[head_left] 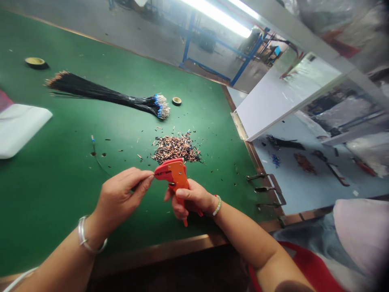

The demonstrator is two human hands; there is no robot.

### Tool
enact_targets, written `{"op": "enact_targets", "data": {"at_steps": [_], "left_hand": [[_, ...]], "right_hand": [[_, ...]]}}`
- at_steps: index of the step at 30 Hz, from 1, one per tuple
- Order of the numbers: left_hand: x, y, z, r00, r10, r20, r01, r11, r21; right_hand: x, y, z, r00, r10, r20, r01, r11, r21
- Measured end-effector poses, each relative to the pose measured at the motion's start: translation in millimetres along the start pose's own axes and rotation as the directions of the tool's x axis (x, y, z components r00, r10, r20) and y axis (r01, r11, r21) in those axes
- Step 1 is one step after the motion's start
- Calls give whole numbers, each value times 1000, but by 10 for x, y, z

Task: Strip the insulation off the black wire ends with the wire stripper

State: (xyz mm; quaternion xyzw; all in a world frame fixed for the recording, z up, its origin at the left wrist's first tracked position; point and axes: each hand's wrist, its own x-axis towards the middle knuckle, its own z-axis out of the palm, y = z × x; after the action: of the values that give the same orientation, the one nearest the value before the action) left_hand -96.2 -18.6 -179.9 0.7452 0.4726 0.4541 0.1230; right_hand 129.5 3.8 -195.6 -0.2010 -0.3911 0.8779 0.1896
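My left hand [123,192] is closed in a pinch, thumb against forefinger, on a thin black wire whose end sits in the jaws of a wire stripper [179,174]. The stripper is orange and red, and my right hand [190,198] is wrapped round its handles. Just beyond the stripper lies a heap of copper and black wire offcuts [176,148]. From behind my left hand a dark wire [99,162] runs out to a blue-and-silver tip; whether it is the pinched one is hidden by the hand.
A tied bundle of black wires [106,89] with blue-and-silver ends lies farther back, between two tape rolls [176,101] [35,61]. At the left is a white object [24,125]. A metal bracket [273,190] sits at the right edge, beside a neighbouring bench and a seated person's clothing [358,235].
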Motion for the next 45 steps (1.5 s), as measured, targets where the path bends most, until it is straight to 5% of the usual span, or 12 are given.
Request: {"op": "enact_targets", "data": {"at_steps": [10, 27, 45], "left_hand": [[12, 7, 3, 998, -53, 41, 55, 998, -29], [7, -66, 16, 996, 80, -33, -78, 996, 53], [-4, -47, 62, 986, 140, -93, -128, 984, 126]], "right_hand": [[9, 53, 37, 996, -43, -72, 38, 997, -66], [-7, -18, -44, 995, -7, 99, -5, 993, 115], [-2, 43, -4, 996, -42, -76, 40, 999, -34]]}}
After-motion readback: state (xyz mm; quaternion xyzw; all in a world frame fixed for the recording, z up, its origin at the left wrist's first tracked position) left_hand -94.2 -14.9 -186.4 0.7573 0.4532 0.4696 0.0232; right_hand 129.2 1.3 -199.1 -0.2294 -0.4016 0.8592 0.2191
